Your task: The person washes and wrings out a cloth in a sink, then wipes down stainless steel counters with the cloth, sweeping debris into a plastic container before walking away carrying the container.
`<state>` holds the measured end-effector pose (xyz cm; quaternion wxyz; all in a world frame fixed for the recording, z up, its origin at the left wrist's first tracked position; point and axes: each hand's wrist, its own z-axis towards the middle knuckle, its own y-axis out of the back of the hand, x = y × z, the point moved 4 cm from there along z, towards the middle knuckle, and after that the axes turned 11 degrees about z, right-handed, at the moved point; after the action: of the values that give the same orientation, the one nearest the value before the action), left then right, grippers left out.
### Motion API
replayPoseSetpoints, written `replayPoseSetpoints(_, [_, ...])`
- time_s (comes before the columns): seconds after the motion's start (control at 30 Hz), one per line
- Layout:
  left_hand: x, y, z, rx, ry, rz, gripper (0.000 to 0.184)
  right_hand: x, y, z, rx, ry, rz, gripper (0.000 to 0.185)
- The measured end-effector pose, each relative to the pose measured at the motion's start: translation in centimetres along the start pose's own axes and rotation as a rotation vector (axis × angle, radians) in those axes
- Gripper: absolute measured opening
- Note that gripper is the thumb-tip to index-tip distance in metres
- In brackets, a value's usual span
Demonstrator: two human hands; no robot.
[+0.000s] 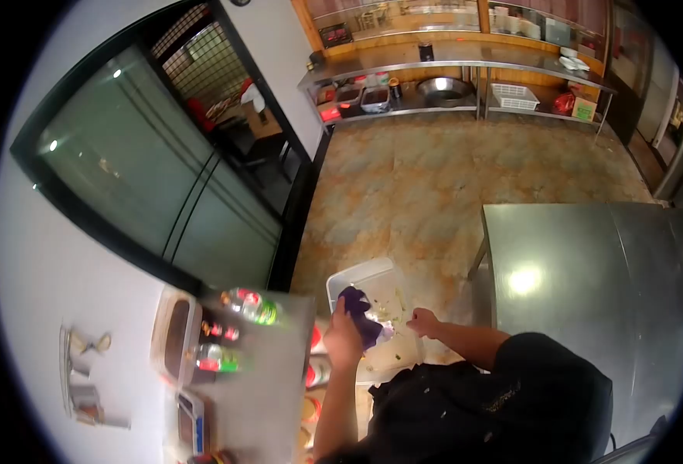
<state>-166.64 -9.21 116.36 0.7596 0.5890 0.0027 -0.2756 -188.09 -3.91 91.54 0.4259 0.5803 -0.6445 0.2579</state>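
Observation:
My left hand (pixel 343 339) is closed around a dark purple cloth (pixel 361 315), which hangs over a white plastic bin (pixel 366 269). Inside the bin lie small green and pale scraps. To the right, my right hand (pixel 425 323) is at the bin's right side with its fingers curled; whatever it may hold is too small to make out.
A steel counter (pixel 268 387) on the left bears bottles (pixel 252 305) and containers. On the right stands a steel table (pixel 565 263). Farther off are a long steel shelf unit (pixel 388 60), a wok (pixel 444 91) and a sliding glass door (pixel 140 162).

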Motion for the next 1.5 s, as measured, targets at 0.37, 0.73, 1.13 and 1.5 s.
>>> replayPoseSetpoints(0.37, [3.7,-14.7,33.2,0.095,0.304,-1.08,0.032,11.3,14.3,15.8,-0.351,-0.275,0.188,0.029])
replayPoseSetpoints(0.73, [11.2,-24.3,69.2,0.562,0.389,-1.842,0.038,9.3,28.8,31.3,-0.996,-0.332,1.107,0.034])
replayPoseSetpoints(1.13, [32.6,-55.0,77.0,0.667,1.29,-0.772,0.044,26.0,39.6,73.4,-1.02,-0.302,1.436,0.03])
replayPoseSetpoints(1.5, [39.5,-69.8,116.1,0.556,1.139,-0.656,0.057,44.0,48.9,102.7,-1.131,-0.287,1.453,0.045])
